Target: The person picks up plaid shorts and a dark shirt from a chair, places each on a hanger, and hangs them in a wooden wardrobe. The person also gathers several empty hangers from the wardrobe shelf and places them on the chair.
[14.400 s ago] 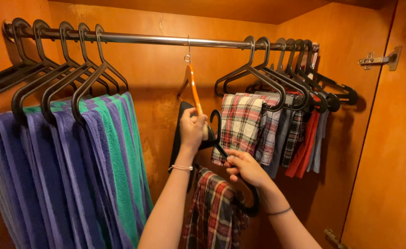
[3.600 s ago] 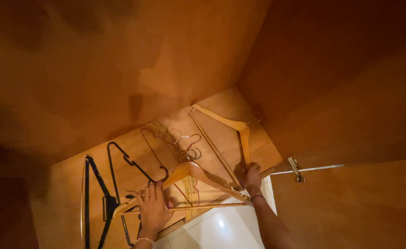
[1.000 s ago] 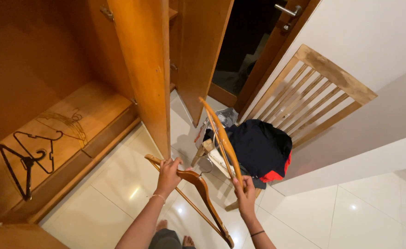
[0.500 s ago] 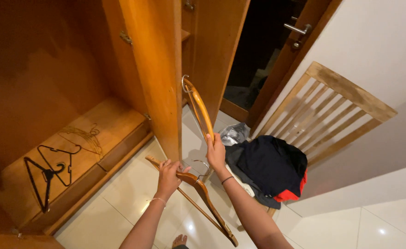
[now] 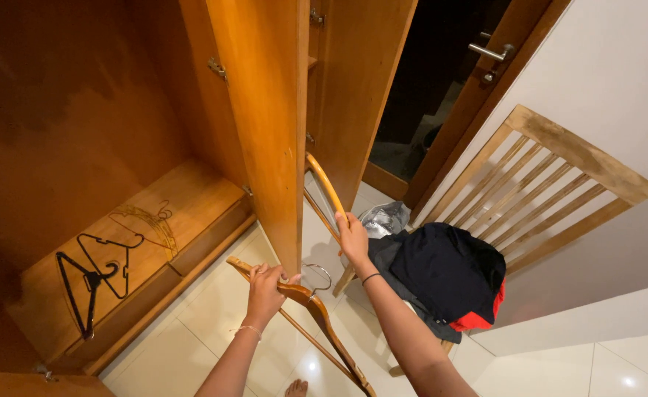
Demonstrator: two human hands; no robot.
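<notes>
The left hand (image 5: 265, 283) was shut around a wooden hanger (image 5: 317, 316), low over the white floor (image 5: 191, 323). The right hand (image 5: 353, 237) gripped a second wooden hanger (image 5: 326, 187), held up just beside the edge of the open wardrobe door (image 5: 269, 110). That raised one could have bumped the door. The low hanger's metal hook (image 5: 315, 276) might have caught the other hanger.

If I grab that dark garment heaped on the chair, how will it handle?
The dark garment is probably floppy: it slumps over the chair seat. It is likely light, being cloth. Its red part overhangs the edge, so it may slide off.
</notes>
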